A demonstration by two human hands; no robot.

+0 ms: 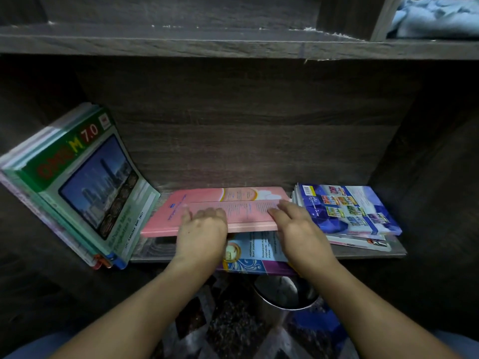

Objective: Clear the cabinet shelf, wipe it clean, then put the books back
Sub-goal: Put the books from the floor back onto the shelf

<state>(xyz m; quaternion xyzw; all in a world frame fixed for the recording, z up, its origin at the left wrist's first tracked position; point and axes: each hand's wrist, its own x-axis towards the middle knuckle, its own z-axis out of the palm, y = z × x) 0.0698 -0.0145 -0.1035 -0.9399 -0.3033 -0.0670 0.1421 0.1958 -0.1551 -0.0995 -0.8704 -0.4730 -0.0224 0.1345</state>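
Pink book (246,213) looks thin, stiff, slick; I'd grab front edge. Left hand (202,229), right hand (300,226): fingers atop, clamp unclear.

Matt dark wood-grain shelf (259,141), glossy pink book (207,216), shiny metal bin (280,304)

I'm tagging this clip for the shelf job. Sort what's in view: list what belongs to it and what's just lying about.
Belongs:
pink book, with left hand and right hand on it
purple-blue book under it
leaning books at left
blue stack at right
shelf

Lying about:
metal bin below
light blue cloth in the upper compartment (maybe the wiper, cannot tell)
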